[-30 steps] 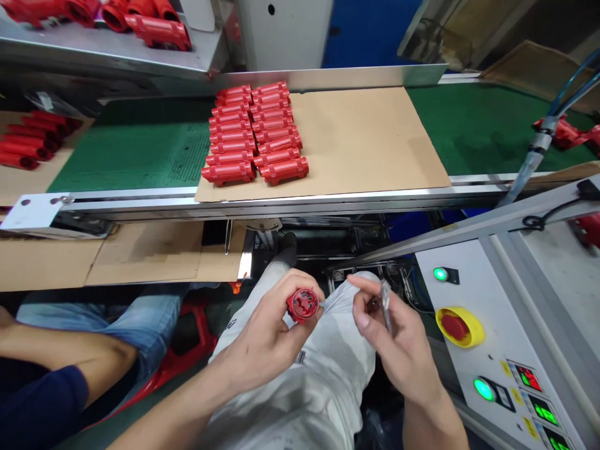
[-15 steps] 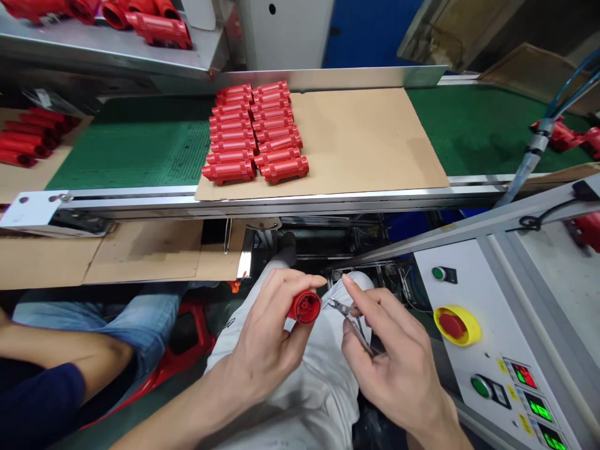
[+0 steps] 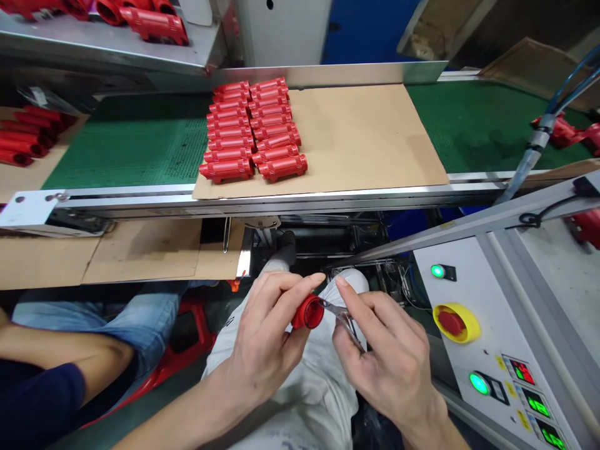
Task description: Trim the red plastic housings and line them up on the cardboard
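My left hand (image 3: pixel 267 337) is wrapped around a red plastic cylinder (image 3: pixel 307 312), held over my lap with its round end turned to the right. My right hand (image 3: pixel 379 356) grips small metal cutters (image 3: pixel 341 315), and their tips touch the rim of the red cylinder. Two neat rows of the same red cylinders (image 3: pixel 253 130) lie on a cardboard sheet (image 3: pixel 365 137) on the green conveyor belt (image 3: pixel 131 144) in front of me.
A control panel (image 3: pixel 497 337) with green lights and a red stop button (image 3: pixel 450 322) stands at my right. More red parts (image 3: pixel 28 134) lie at the far left and on the metal shelf (image 3: pixel 112 44) behind. Another person's arm (image 3: pixel 60 362) and jeans are at lower left.
My right hand turned the cutters from upright to pointing left and brought their tips onto the red cylinder's end. My left hand tilted the cylinder's end rightward.
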Demonstrator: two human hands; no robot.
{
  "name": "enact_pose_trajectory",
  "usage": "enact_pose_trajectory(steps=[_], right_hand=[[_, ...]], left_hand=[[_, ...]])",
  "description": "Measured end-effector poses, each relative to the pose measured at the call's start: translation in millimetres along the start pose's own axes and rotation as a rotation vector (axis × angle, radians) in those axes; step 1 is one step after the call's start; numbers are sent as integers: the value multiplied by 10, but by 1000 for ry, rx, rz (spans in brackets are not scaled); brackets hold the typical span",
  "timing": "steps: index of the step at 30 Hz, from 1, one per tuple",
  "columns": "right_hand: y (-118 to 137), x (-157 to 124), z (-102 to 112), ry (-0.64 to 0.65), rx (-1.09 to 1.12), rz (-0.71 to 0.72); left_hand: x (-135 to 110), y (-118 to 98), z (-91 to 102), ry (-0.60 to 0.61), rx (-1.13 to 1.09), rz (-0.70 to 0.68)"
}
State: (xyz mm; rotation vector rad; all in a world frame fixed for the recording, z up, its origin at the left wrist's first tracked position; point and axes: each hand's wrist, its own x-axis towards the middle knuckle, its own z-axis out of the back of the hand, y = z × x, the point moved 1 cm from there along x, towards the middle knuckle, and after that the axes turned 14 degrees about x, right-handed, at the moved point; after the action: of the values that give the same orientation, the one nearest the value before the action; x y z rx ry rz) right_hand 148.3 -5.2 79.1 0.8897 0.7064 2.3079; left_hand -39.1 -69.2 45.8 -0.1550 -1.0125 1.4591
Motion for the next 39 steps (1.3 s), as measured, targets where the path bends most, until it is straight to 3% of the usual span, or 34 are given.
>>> enact_pose_trajectory(steps=[7, 25, 33, 39], right_hand=[[-40, -16, -32, -21, -17, 16], [-149, 60, -32, 39, 232, -66], [-167, 40, -6, 11, 56, 35], [-231, 46, -93, -17, 264, -56]], left_hand=[[8, -11, -17, -9, -38, -3], [46, 62, -13, -9, -70, -40], [41, 65, -8, -36, -56, -57], [47, 58, -15, 11, -110, -5]])
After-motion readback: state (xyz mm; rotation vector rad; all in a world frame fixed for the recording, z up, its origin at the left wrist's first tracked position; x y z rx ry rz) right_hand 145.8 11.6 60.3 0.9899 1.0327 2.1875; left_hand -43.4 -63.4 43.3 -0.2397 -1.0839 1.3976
